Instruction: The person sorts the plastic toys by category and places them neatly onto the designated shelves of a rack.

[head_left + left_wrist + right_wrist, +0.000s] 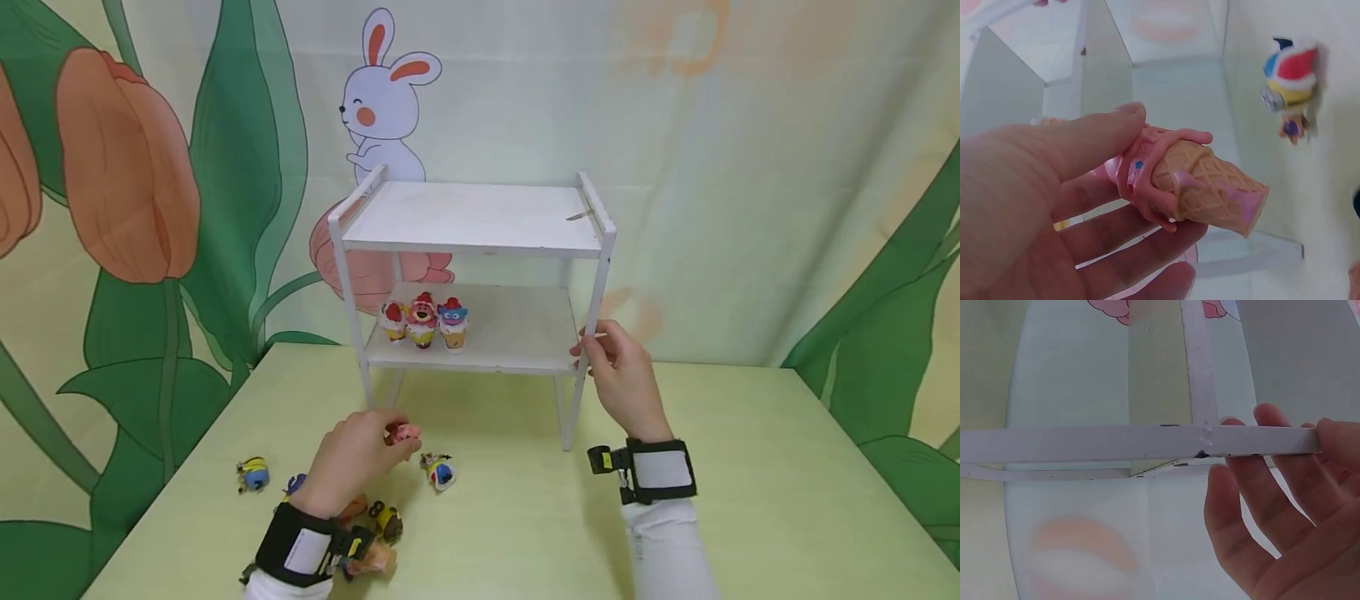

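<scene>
My left hand [358, 454] pinches a toy ice cream cone [1200, 181] between thumb and fingers, above the table in front of the shelf's left side. The cone has a tan waffle body and pink drips. With its thumb and fingers, my right hand [624, 375] grips the right front post [1260, 440] of a white two-tier shelf [480, 218], level with the lower board. On that board's left side stand three cone figurines: one with a red top, a pink-faced one [422, 320] and a blue-faced one [453, 323].
A minion figurine with a red-and-white hat [1295, 69] lies right of my left hand. Another minion [253, 473] lies farther left. Several more figurines, including a yellow-and-brown one [386, 522], are partly hidden below my left wrist. A printed cloth [720, 208] hangs behind the table.
</scene>
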A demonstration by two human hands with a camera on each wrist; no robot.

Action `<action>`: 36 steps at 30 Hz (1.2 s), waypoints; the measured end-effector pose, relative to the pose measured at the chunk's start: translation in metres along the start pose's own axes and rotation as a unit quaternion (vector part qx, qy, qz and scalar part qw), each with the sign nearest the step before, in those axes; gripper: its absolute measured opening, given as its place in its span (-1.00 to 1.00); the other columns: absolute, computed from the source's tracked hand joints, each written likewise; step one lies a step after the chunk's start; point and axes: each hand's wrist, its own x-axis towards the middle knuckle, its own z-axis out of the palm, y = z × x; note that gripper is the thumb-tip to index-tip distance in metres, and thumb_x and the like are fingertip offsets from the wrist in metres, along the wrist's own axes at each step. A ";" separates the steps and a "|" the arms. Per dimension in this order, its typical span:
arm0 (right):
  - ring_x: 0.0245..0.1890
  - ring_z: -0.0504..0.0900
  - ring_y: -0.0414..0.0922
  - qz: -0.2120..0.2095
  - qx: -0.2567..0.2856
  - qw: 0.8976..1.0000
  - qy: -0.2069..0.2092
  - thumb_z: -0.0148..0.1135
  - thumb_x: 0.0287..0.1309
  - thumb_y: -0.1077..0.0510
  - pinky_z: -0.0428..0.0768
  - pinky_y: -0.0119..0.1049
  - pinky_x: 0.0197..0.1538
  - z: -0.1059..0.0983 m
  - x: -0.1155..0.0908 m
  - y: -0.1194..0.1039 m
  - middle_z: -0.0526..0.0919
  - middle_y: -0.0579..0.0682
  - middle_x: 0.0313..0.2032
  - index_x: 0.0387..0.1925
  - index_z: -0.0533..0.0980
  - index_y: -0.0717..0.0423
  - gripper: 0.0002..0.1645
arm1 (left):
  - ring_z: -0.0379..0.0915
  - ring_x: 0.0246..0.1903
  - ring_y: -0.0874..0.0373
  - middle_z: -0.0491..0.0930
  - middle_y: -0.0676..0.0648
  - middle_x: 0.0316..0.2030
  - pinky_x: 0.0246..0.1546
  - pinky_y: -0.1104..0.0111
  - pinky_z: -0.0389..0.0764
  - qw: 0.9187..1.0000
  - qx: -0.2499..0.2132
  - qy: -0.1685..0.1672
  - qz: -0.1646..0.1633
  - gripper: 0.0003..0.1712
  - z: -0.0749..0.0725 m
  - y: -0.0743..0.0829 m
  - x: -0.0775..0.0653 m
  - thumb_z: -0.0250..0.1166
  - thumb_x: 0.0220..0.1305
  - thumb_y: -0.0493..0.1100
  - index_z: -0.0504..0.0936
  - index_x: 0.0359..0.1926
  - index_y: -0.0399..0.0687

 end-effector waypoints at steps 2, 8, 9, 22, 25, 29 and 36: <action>-0.21 0.68 0.03 -0.002 -0.001 1.000 -0.004 0.02 0.46 0.19 0.63 0.04 -0.12 0.000 0.000 0.001 0.69 0.12 -0.25 -0.01 0.48 0.27 -0.76 | 0.30 -0.59 0.19 0.43 0.08 -0.55 -0.59 0.33 0.27 1.000 0.001 0.003 0.006 -0.81 0.000 0.003 0.000 0.44 0.18 -0.04 0.61 -0.34 0.03; -0.19 0.68 0.04 -0.003 -0.012 1.000 0.002 0.01 0.46 0.20 0.63 0.06 -0.14 0.000 0.000 0.000 0.69 0.09 -0.26 -0.03 0.50 0.20 -0.79 | 0.30 -0.58 0.21 0.43 0.11 -0.55 -0.60 0.33 0.28 1.000 -0.010 0.001 0.030 -0.82 0.001 0.008 0.001 0.43 0.19 -0.03 0.60 -0.34 0.06; -0.19 0.68 0.05 -0.003 -0.011 1.000 0.002 0.01 0.46 0.20 0.62 0.08 -0.13 0.000 0.000 0.000 0.69 0.10 -0.26 -0.02 0.49 0.20 -0.79 | 0.30 -0.58 0.21 0.43 0.11 -0.54 -0.60 0.33 0.29 0.999 -0.014 0.001 0.031 -0.83 0.002 0.009 0.001 0.43 0.18 -0.04 0.61 -0.32 0.05; -0.18 0.68 0.03 0.003 -0.008 1.000 -0.002 0.02 0.46 0.19 0.64 0.00 -0.13 -0.003 -0.001 0.000 0.69 0.10 -0.25 -0.01 0.50 0.19 -0.79 | 0.38 -0.57 0.28 0.49 0.13 -0.54 -0.55 0.39 0.42 0.995 -0.034 -0.041 0.085 -0.83 -0.012 0.028 0.014 0.41 0.21 -0.05 0.61 -0.33 0.02; -0.18 0.68 0.05 0.001 -0.002 1.000 -0.004 0.02 0.46 0.18 0.63 0.05 -0.12 -0.002 -0.001 -0.001 0.69 0.11 -0.25 0.00 0.49 0.23 -0.77 | 0.39 -0.54 0.26 0.49 0.12 -0.53 -0.54 0.40 0.45 0.992 -0.031 -0.050 0.116 -0.86 -0.021 0.036 0.021 0.40 0.23 -0.09 0.61 -0.34 -0.02; -0.18 0.68 0.04 0.000 -0.008 1.000 -0.003 0.01 0.46 0.18 0.62 0.06 -0.12 -0.003 0.000 0.000 0.69 0.10 -0.26 -0.01 0.49 0.21 -0.77 | 0.40 -0.53 0.23 0.47 0.08 -0.53 -0.54 0.42 0.45 0.984 -0.036 -0.067 0.160 -0.87 -0.033 0.050 0.034 0.38 0.25 -0.17 0.57 -0.37 -0.04; -0.19 0.68 0.04 0.000 -0.002 1.000 -0.001 0.03 0.46 0.17 0.62 0.08 -0.11 -0.002 0.000 0.000 0.69 0.10 -0.26 -0.01 0.50 0.19 -0.78 | 0.34 -0.56 0.25 0.41 0.07 -0.56 -0.53 0.42 0.37 0.975 0.000 -0.061 0.213 -0.84 -0.050 0.076 0.056 0.34 0.26 -0.15 0.52 -0.40 -0.04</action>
